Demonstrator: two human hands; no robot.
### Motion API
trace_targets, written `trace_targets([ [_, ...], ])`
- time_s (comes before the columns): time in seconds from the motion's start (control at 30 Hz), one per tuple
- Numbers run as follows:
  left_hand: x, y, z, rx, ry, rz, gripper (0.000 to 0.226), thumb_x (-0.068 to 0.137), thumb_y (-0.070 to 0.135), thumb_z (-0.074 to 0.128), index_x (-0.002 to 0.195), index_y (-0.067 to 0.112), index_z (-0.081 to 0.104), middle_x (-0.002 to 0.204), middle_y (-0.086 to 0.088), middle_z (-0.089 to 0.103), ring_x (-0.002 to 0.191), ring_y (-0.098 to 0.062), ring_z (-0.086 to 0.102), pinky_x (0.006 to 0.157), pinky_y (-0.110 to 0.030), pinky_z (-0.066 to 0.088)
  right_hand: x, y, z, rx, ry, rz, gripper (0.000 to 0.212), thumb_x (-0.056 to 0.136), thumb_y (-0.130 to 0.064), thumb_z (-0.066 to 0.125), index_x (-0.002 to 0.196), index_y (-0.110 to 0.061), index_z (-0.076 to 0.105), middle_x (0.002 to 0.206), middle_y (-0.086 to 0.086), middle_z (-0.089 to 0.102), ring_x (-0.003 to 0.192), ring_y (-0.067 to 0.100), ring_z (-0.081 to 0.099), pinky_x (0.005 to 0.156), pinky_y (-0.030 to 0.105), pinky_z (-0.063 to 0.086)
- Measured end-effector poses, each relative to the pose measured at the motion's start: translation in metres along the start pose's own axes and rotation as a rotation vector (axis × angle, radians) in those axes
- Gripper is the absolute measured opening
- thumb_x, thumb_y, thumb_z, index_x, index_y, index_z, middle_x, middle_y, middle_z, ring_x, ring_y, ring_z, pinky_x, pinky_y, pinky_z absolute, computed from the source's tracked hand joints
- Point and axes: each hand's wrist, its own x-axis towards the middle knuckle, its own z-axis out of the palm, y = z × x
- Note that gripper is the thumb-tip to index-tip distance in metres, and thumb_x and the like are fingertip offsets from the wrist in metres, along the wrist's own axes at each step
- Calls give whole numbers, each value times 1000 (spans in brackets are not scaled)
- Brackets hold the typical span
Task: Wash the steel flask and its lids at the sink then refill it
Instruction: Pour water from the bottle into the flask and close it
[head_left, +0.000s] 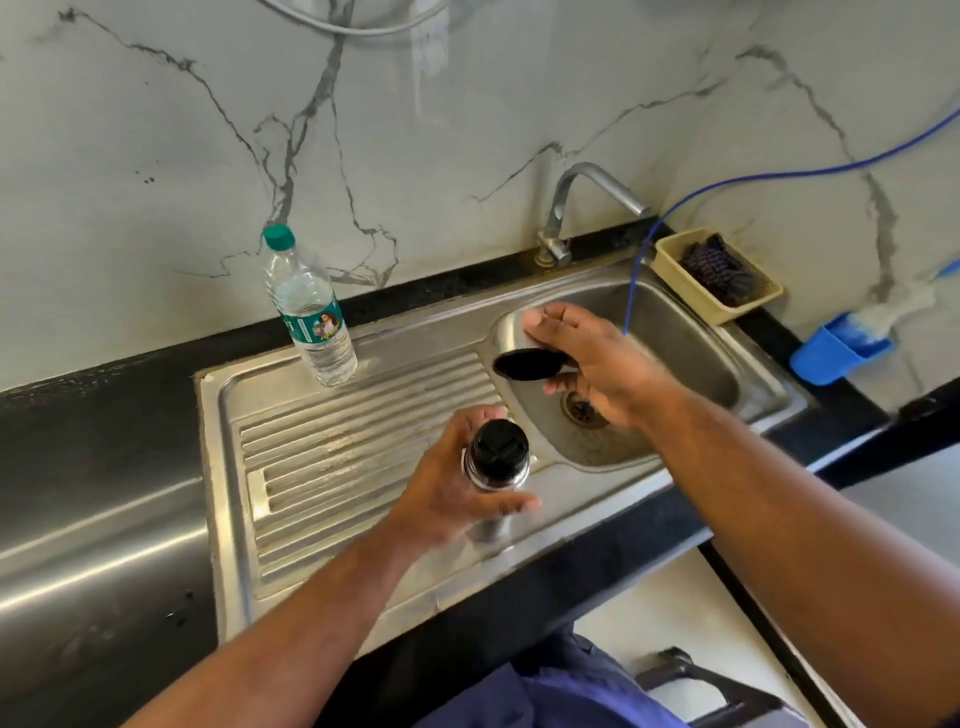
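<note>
The left hand (457, 493) is wrapped around the steel flask (493, 525). The flask is at the near edge of the sink's ribbed part (322, 467), just left of the bowl (701, 343). It stands straight up and down, and the black stopper (501, 441) on top points up. The right hand (597, 364) grips the cup lid (524, 358) over the bowl. The lid lies on its side with its dark open mouth facing left. I think the flask could tip off that near edge if the grip loosens. The lid could slip and bang into the bowl.
</note>
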Motion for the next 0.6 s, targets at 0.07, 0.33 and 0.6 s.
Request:
trace_targets([
  [0.07, 5, 8, -2, 19, -17, 47, 84, 57, 43, 98, 126, 23, 53, 125, 7, 63, 118, -21, 62, 100, -37, 52, -18, -11, 4, -84, -69, -91, 56, 78, -40, 80, 123, -14, 60, 96, 6, 69, 81, 17, 67, 67, 28, 54],
  [0.33, 13, 3, -2, 4, -111, -164, 63, 58, 52, 96, 111, 30, 70, 111, 3, 76, 107, -18, 71, 99, -52, 55, -51, -45, 28, -1081, -347, -378, 58, 80, -34, 87, 131, -39, 60, 122, -15, 59, 110, 4, 60, 92, 27, 54],
  [0.6, 8, 7, -2, 102, -128, -165, 52, 60, 39, 92, 106, 29, 69, 97, 12, 77, 89, -5, 72, 83, -30, 58, -53, -39, 46, -1443, -407, -368, 64, 81, -30, 84, 137, -36, 54, 120, -13, 52, 105, 6, 52, 87, 26, 50],
])
